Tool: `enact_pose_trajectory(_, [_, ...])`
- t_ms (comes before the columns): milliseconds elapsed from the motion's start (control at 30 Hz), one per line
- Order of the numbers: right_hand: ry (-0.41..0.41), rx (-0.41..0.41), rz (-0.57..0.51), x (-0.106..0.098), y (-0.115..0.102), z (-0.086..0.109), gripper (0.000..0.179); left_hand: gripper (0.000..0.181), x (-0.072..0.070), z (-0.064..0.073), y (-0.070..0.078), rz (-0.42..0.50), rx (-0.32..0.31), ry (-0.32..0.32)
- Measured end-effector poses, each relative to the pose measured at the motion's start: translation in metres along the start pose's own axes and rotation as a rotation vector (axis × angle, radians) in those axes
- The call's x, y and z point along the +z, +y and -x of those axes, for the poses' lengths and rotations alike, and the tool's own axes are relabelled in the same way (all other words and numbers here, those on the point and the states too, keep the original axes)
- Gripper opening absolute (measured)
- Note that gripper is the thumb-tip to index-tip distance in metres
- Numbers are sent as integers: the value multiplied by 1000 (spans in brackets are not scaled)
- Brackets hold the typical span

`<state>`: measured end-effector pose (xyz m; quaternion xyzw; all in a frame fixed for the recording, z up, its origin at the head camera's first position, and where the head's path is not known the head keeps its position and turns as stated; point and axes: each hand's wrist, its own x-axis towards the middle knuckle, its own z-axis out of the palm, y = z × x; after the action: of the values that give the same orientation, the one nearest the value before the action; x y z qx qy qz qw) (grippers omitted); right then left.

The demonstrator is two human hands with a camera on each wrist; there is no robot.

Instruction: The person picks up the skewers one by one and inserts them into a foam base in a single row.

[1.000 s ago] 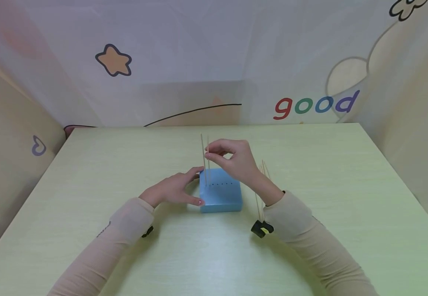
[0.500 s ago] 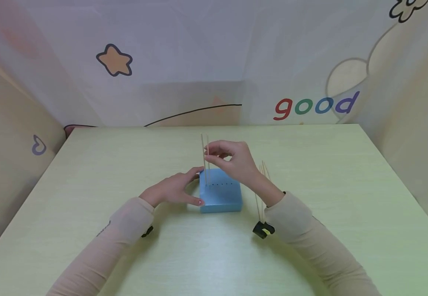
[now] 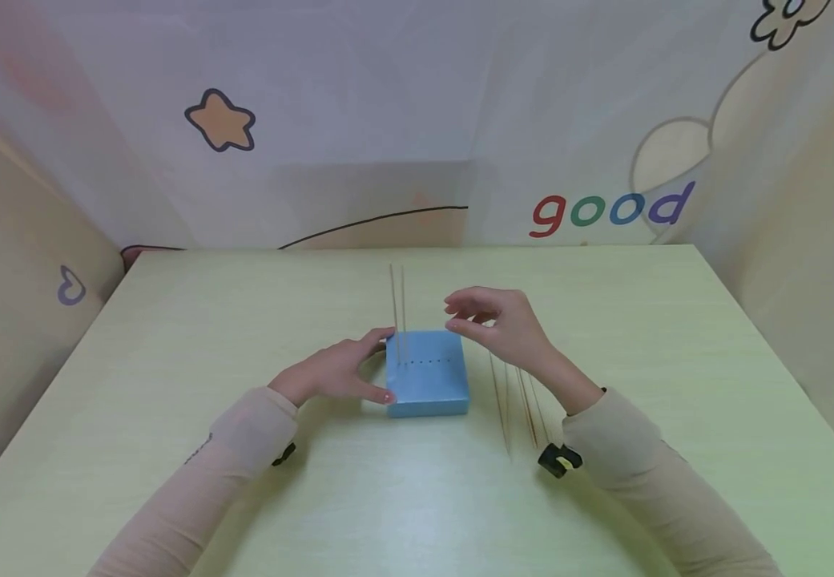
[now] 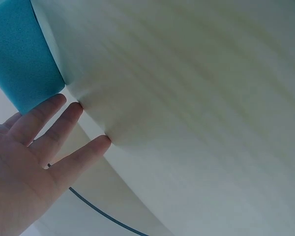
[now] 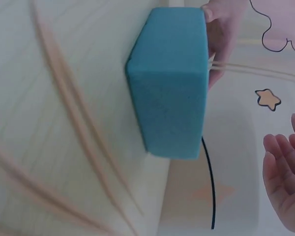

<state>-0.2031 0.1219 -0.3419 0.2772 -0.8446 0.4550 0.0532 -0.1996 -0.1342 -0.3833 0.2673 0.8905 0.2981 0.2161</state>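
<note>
A light blue foam block [image 3: 427, 385] sits on the table, with a row of small holes across its top. Two thin wooden sticks [image 3: 403, 308] stand upright in the holes at its left end. My left hand [image 3: 333, 369] rests against the block's left side, thumb near the front corner and a finger near the back one. The left wrist view shows its other fingers [image 4: 78, 160] straight and spread, low by the table. My right hand [image 3: 499, 324] hovers right of the block's back corner, fingers loosely bent, holding nothing; the right wrist view agrees.
Several loose sticks [image 3: 526, 409] lie on the table right of the block, partly beneath my right forearm. A printed cloth backdrop [image 3: 359, 184] rises behind the table's far edge, with cloth at both sides.
My right hand has let go of the second stick, which stays standing in the block, and has moved right and slightly nearer. The left hand remains at the block.
</note>
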Motion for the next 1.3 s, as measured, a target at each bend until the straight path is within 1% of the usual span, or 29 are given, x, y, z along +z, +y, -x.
enact_pose_trajectory(100, [-26, 61, 15, -6, 10, 5, 30, 96, 1, 1, -1, 2, 4, -3])
enact_pose_trajectory(200, [-55, 119, 25, -12, 20, 9, 30, 96, 2, 1, -3, -5, -6, -4])
enact_pose_trajectory(333, [-98, 192, 28, -21, 35, 13, 31, 96, 3, 1, -6, -4, 5, 5])
enact_pose_trajectory(533, [-150, 325, -4, -32, 53, 15, 35, 96, 3, 2, -6, -17, -4, 13])
enact_pose_trajectory(800, [-180, 516, -100, -49, 78, 20, 39, 96, 2, 1, -3, -20, -29, 5])
enact_pose_trajectory(900, [-200, 584, -123, -52, 86, 20, 42, 96, 2, 1, -3, -18, -26, -1])
enact_pose_trajectory(1000, [-208, 679, -123, -53, 92, 19, 43, 96, 2, 1, -2, -14, -21, -5])
enact_pose_trajectory(1100, [-194, 761, -90, -50, 95, 17, 47, 96, 1, 1, -2, -15, -21, -4])
enact_pose_trajectory(1167, [-179, 791, -62, -46, 96, 16, 49, 97, 1, 1, -2, -20, -23, 1])
enact_pose_trajectory(1200, [-172, 793, -50, -45, 96, 15, 50, 97, 1, 1, -2, -21, -18, 4])
enact_pose_trajectory(1300, [-185, 746, -32, -42, 99, 14, 52, 97, 0, 1, -3, -21, -10, 10])
